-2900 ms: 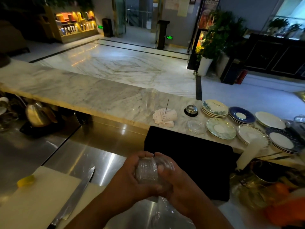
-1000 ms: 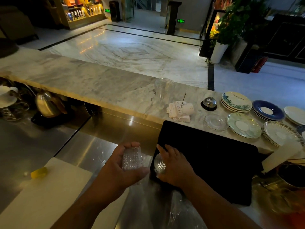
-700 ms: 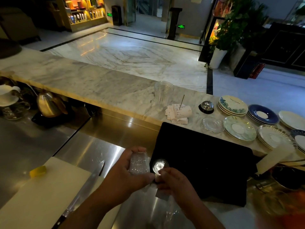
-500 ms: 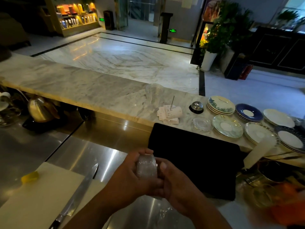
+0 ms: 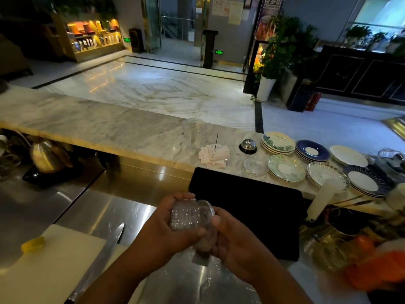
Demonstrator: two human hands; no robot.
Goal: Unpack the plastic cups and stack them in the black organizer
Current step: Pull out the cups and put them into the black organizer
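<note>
A nested stack of small clear plastic cups (image 5: 188,216) lies sideways between both hands above the steel counter. My left hand (image 5: 173,227) wraps the stack from the left, thumb on its underside. My right hand (image 5: 232,240) grips the stack's right end and the crinkled clear plastic wrapper (image 5: 206,273) that hangs below. Just behind the hands sits the black organizer (image 5: 258,207); its inside is too dark to make out. A tall clear cup stack (image 5: 194,134) stands on the marble bar.
A long knife (image 5: 103,255) lies on a white cutting board (image 5: 43,268) at the lower left, with a yellow piece (image 5: 32,244) on it. Receipts (image 5: 213,155), a bell (image 5: 248,145) and several saucers (image 5: 287,167) cover the marble bar (image 5: 98,126). A kettle (image 5: 47,155) stands left.
One second ago my hands were apart, the right one at the organizer's edge. They have come back together on the cup stack, lifted slightly in front of the organizer.
</note>
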